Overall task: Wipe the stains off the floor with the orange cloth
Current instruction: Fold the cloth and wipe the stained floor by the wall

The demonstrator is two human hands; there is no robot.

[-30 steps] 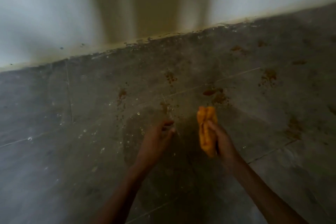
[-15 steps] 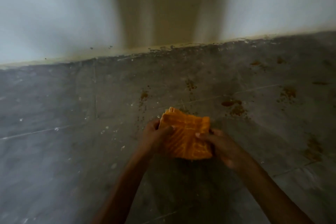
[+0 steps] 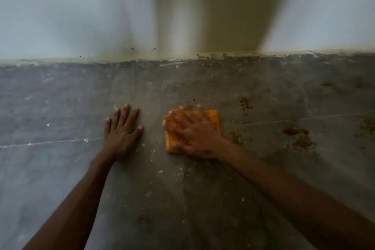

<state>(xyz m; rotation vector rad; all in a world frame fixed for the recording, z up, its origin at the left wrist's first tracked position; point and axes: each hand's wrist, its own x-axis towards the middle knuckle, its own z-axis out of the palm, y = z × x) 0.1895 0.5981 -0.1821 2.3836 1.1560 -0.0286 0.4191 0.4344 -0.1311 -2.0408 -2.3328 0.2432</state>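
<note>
The right hand [image 3: 192,132] lies flat on the orange cloth [image 3: 211,119], fingers spread and pressing it down onto the floor [image 3: 60,107]; its grip is released rather than clenched, the palm and fingers simply covering most of the cloth; the hand looks a little blurred. The cloth is folded into a rough square and rests on the grey floor just right of the middle of the view, its far right corner and near left edge showing from under the hand. The left hand [image 3: 121,130] is planted palm down on the bare floor just beside the cloth, apart from it, fingers splayed and holding nothing; both forearms reach in from the lower edge.

Brown stains [image 3: 296,132] lie on the floor to the right of the cloth, well apart from it; a smaller speckled patch [image 3: 245,103] sits nearer, beyond the cloth's right corner; a few dark specks [image 3: 190,102] show just past the right fingertips; another faint mark [image 3: 326,84] lies farther right, closer to the wall. Pale tile seams cross the floor, and small white flecks are scattered over it. The wall [image 3: 71,16] rises along the far edge of the floor, pale at both sides, with a broad yellowish band [image 3: 203,16] in its middle; the joint between wall and floor is grimy and uneven.
</note>
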